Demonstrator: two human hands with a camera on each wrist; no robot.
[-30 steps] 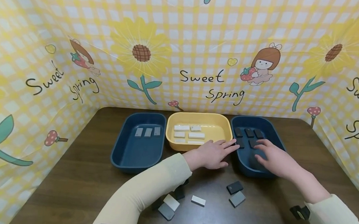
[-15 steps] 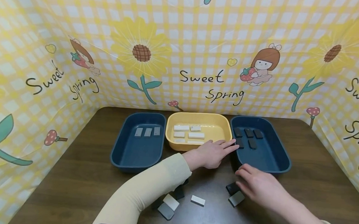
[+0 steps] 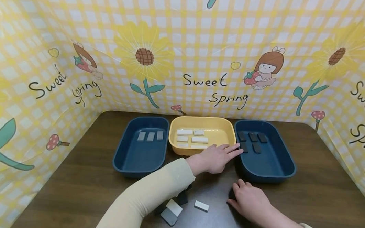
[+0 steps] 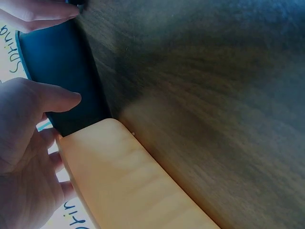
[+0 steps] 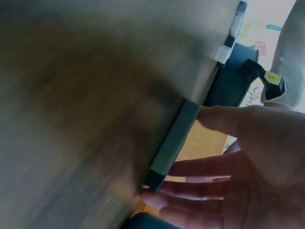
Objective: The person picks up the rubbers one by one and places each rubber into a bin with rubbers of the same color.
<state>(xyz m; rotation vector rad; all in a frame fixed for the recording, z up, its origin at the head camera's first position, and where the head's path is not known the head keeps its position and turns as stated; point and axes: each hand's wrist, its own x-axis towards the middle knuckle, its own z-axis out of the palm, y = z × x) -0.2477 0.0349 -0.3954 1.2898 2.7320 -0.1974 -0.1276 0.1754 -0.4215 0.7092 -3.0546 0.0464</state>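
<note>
My left hand rests across the front right corner of the yellow tray, its fingers stretched toward the right blue tray. Low over the table, my right hand covers two small blocks. In the right wrist view its thumb and fingertips lie at either end of a dark grey block, with a black end showing below; how the two blocks overlap is unclear. Black blocks lie in the right tray, white blocks in the yellow one.
Grey blocks sit in the left blue tray. A lone white block lies on the table between my arms. Beside my left sleeve are a cream block, a grey block and dark blocks.
My right hand has come out of the right blue tray toward me, down onto the black and grey blocks, which it now hides in the head view. My left hand has stayed put.
</note>
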